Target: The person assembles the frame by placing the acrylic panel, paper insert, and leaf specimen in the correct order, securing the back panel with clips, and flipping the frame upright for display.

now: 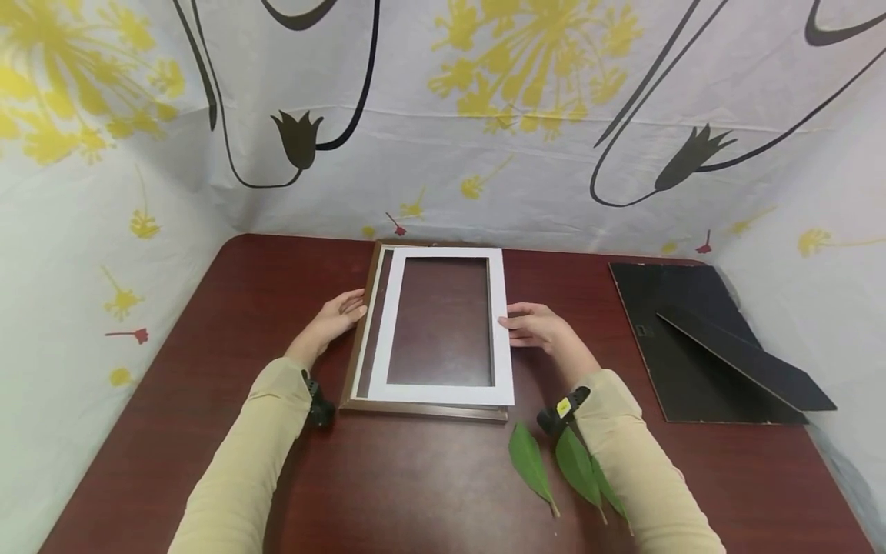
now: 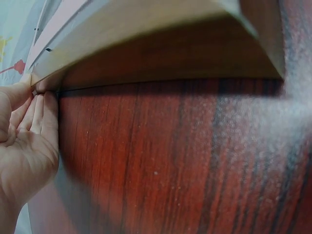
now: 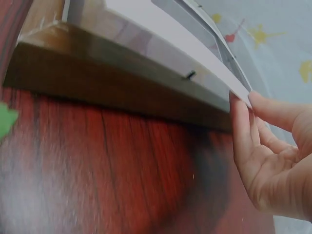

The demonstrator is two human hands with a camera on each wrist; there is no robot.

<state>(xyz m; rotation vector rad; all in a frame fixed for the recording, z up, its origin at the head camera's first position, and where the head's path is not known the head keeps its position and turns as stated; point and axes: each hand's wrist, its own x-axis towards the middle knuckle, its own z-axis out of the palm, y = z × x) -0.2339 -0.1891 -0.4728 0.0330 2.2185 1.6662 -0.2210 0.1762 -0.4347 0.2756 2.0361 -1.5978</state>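
A brown picture frame [image 1: 429,412] lies on the table, its inner side up. Over it sits a white mat board [image 1: 443,393] with a rectangular cutout, shifted toward the right and overlapping the frame's right side in the head view. My right hand [image 1: 543,332] pinches the mat's right edge between thumb and fingers; the right wrist view has this edge [image 3: 195,46] raised above the frame. On the other side, my left hand [image 1: 332,319] rests against the frame's left side, straight fingers along its outer wall and thumb at its top edge [image 2: 36,80].
On the right of the table lies a black backing board [image 1: 661,369] with its stand leg [image 1: 754,362] angled out. Several green leaves [image 1: 529,459] lie near my right forearm. A patterned cloth [image 1: 415,154] hangs behind the table.
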